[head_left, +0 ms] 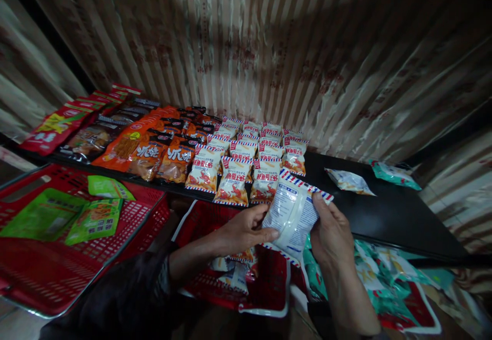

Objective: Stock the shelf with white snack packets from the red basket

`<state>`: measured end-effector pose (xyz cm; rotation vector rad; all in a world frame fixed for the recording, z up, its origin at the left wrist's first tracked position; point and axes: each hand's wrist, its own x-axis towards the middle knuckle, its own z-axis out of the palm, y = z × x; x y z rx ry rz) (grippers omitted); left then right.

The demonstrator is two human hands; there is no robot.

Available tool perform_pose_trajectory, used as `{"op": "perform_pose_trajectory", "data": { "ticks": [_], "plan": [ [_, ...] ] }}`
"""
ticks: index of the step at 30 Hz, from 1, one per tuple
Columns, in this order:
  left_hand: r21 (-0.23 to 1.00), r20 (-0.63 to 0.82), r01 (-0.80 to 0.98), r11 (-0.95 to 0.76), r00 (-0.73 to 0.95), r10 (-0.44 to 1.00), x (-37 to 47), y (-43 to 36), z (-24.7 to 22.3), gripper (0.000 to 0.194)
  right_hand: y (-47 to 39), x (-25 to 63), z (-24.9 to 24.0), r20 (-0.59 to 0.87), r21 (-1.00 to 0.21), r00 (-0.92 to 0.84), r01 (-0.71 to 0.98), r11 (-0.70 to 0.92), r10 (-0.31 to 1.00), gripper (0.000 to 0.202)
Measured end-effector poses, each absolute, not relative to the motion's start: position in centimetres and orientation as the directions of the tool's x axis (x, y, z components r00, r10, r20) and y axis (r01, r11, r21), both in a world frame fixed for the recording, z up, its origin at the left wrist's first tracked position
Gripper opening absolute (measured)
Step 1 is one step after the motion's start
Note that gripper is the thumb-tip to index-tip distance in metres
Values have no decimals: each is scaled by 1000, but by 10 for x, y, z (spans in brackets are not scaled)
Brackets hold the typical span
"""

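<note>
Nearest us, our dark left sleeve (126, 299) comes in from below, beside a red basket on the left (151, 222), where green packets (96, 219) lie at angles. Next to it a middle basket (269, 313) with a pale rim holds a few packets, partly hidden by our left forearm. To the right, a third basket (428, 309) is heaped with teal packets (395, 299).

Above the middle basket, our left hand (244, 230) and right hand (332, 232) hold one white packet (290, 214) between them, the fingers closed in on its two side edges. It is tilted, its printed back towards us, its ends striped red and blue.

Beyond it runs a black shelf (369, 212). At its front edge white packets with red lettering (232, 181) stand in close rows running back. Left of these we see orange packs (177, 161), then dark packs (94, 135), then red packs (57, 127). On the right, a pale packet (349, 181) lies flat near a single teal packet (395, 173). Furthest off, a creased, striped backing (246, 48) rises behind everything.
</note>
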<state>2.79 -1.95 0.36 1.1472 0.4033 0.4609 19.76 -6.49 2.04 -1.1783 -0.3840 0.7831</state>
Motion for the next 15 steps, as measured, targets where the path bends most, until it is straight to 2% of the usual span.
{"op": "perform_pose_trajectory", "data": {
  "ticks": [4,7,10,15],
  "plan": [
    [941,-68,-151,302,791,608,29,-16,4,48,-66,198,21,-77,-943,593,-304,135,801,33],
    [941,-51,-195,277,726,686,28,-13,11,44,-69,197,21,-74,-954,473,-289,75,878,46],
    [930,-65,-233,284,656,752,26,-11,19,41,-71,195,17,-95,-968,433,-251,18,896,54],
    [907,-67,-285,309,627,776,26,-10,21,46,-71,191,11,-72,-967,304,-255,8,950,46]
  ]
}}
